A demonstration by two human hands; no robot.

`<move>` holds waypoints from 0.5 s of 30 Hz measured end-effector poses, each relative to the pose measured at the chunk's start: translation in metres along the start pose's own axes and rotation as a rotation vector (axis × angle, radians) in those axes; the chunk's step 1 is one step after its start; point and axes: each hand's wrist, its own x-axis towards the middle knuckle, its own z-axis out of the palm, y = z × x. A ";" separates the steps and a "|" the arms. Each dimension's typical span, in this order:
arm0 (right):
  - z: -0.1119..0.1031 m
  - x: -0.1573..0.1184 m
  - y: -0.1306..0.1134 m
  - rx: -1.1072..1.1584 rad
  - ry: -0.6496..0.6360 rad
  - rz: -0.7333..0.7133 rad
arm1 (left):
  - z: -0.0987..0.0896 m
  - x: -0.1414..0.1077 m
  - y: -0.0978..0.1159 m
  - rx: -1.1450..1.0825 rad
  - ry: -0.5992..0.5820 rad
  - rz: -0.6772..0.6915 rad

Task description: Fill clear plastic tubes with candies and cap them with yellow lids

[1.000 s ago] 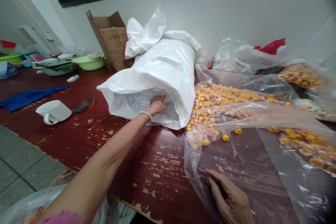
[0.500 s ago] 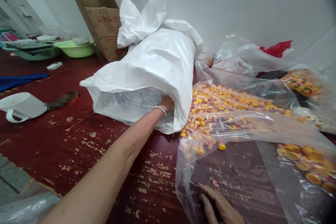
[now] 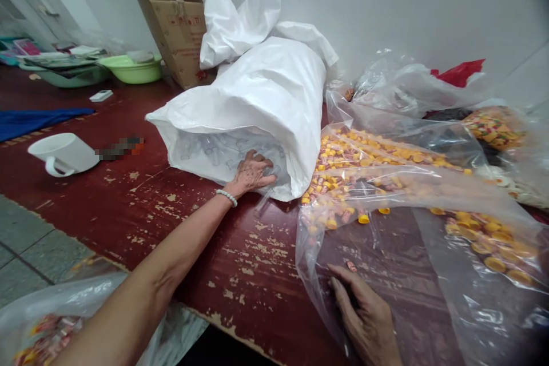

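My left hand [image 3: 252, 174], with a beaded bracelet at the wrist, is at the mouth of a large white sack [image 3: 274, 83]. Its fingers are bent around clear plastic tubes [image 3: 271, 170], and one tube [image 3: 262, 203] sticks out below the hand over the table. More clear tubes fill the sack's opening. My right hand [image 3: 366, 311] rests open on a clear plastic bag [image 3: 403, 291], fingers stretched out. A small reddish wrapped piece [image 3: 351, 266] lies by its fingertips. Inside that bag are many yellow-capped little tubes [image 3: 343, 166] with reddish contents.
A white mug [image 3: 64, 151] and a blurred-out item [image 3: 120, 148] stand left of the sack. Behind are a cardboard box [image 3: 180, 28], a green basin [image 3: 132, 71] and more filled bags [image 3: 493, 126]. Another bag with reddish pieces [image 3: 51, 326] hangs below the worn red table's edge [image 3: 107, 260].
My left hand has drawn back from inside the sack to its mouth, bringing a clear tube out over the edge. My right hand stays on the bag. The view has shifted slightly.
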 end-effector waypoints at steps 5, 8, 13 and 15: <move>0.001 -0.003 -0.001 -0.017 -0.007 0.063 | -0.002 -0.037 0.010 0.110 0.091 0.039; 0.000 -0.006 -0.011 -0.038 0.142 0.046 | -0.004 -0.063 0.020 0.150 0.130 0.085; 0.010 0.003 -0.060 0.042 0.145 -0.229 | -0.008 -0.113 0.031 0.201 0.123 0.166; 0.024 0.014 -0.076 0.060 0.050 -0.317 | -0.011 -0.131 0.031 0.194 0.111 0.146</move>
